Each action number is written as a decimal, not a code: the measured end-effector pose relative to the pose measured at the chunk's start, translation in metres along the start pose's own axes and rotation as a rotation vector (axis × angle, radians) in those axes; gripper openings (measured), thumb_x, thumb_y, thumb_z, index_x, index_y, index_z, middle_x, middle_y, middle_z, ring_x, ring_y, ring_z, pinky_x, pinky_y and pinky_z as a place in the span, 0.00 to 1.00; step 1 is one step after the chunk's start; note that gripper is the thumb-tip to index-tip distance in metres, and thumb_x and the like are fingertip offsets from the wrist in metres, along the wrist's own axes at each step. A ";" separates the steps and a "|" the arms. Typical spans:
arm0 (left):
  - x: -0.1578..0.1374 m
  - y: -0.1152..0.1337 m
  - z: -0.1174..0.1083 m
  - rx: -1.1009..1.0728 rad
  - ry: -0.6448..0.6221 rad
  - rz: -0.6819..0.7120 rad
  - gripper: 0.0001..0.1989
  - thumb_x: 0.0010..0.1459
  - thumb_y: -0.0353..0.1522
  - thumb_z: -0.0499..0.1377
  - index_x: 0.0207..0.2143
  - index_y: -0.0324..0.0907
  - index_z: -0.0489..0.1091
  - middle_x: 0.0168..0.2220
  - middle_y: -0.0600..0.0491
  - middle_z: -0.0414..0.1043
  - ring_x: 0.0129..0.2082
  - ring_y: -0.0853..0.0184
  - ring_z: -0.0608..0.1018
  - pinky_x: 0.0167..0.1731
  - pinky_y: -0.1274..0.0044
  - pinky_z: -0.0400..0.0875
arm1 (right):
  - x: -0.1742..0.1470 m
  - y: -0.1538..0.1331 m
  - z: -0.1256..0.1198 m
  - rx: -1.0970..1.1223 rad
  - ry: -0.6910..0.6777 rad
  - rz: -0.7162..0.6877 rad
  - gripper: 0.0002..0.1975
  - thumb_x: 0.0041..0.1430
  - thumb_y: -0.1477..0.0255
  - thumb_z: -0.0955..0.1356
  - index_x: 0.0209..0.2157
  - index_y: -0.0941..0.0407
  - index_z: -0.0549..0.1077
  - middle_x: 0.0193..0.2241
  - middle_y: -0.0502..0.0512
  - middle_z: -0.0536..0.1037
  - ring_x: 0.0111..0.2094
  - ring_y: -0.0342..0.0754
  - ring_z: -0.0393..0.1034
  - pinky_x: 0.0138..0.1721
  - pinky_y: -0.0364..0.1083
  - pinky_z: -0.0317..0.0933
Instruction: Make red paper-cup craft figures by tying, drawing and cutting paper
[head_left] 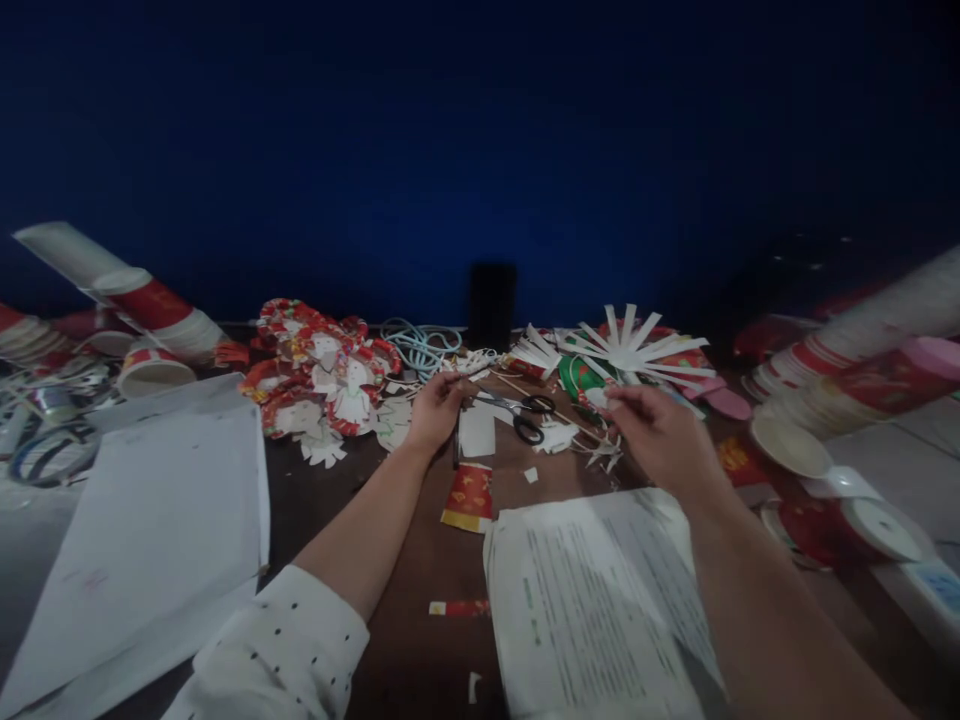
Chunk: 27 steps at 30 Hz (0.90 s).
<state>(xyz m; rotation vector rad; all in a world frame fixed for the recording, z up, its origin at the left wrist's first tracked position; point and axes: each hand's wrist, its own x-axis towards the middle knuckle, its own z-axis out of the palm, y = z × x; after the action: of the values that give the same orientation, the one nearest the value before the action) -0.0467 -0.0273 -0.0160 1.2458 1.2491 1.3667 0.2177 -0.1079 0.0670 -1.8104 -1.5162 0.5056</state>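
My right hand (664,435) pinches a small white piece of paper (597,397) between thumb and fingertips. It is close to a flower-like fan of white paper strips (630,352) and a green round piece (576,374). My left hand (437,412) has its fingers closed in a pinch; what they hold, if anything, I cannot make out. Between the hands lie scissors with black handles (529,430), beside a white paper rectangle (477,433). Nearer to me, a red and gold cut paper piece (469,495) rests on the brown table (401,590).
Printed sheets (577,600) lie in front, and white sheets (172,500) at left. Red and white paper crafts (330,370) pile up behind. Stacked paper cups (161,315) lean at left, more stacked cups (847,380) at right. Ribbon spools (877,528) and light-blue cord (424,345) also show.
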 end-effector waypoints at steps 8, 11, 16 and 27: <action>-0.008 0.002 0.011 -0.035 0.145 -0.162 0.13 0.48 0.37 0.60 0.36 0.39 0.71 0.22 0.56 0.71 0.24 0.71 0.73 0.26 0.79 0.66 | -0.019 0.007 0.037 -0.522 -0.199 0.214 0.21 0.57 0.55 0.62 0.47 0.52 0.70 0.37 0.59 0.78 0.38 0.56 0.73 0.34 0.48 0.60; -0.018 0.002 0.013 -0.042 0.163 -0.191 0.14 0.48 0.37 0.60 0.36 0.39 0.71 0.24 0.55 0.72 0.25 0.70 0.74 0.27 0.79 0.66 | -0.015 0.004 0.047 -0.469 -0.179 0.208 0.22 0.55 0.58 0.64 0.51 0.50 0.68 0.39 0.57 0.78 0.40 0.57 0.73 0.34 0.49 0.60; -0.026 0.003 0.010 -0.093 0.102 -0.121 0.16 0.47 0.37 0.62 0.38 0.38 0.71 0.27 0.53 0.74 0.27 0.70 0.75 0.30 0.78 0.68 | -0.010 0.023 0.046 -0.295 -0.081 0.189 0.19 0.54 0.63 0.66 0.48 0.50 0.70 0.36 0.52 0.79 0.36 0.53 0.73 0.34 0.48 0.61; -0.018 0.006 0.010 -0.110 0.090 -0.123 0.14 0.49 0.36 0.60 0.37 0.38 0.70 0.25 0.54 0.73 0.27 0.70 0.75 0.30 0.78 0.67 | -0.013 0.000 0.053 -0.544 -0.151 0.220 0.27 0.55 0.53 0.64 0.51 0.53 0.68 0.38 0.63 0.78 0.37 0.58 0.74 0.34 0.51 0.62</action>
<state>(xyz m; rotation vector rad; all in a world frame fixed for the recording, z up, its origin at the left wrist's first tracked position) -0.0348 -0.0450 -0.0120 1.0254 1.2732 1.3951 0.1775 -0.1063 0.0297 -2.4221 -1.6776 0.3578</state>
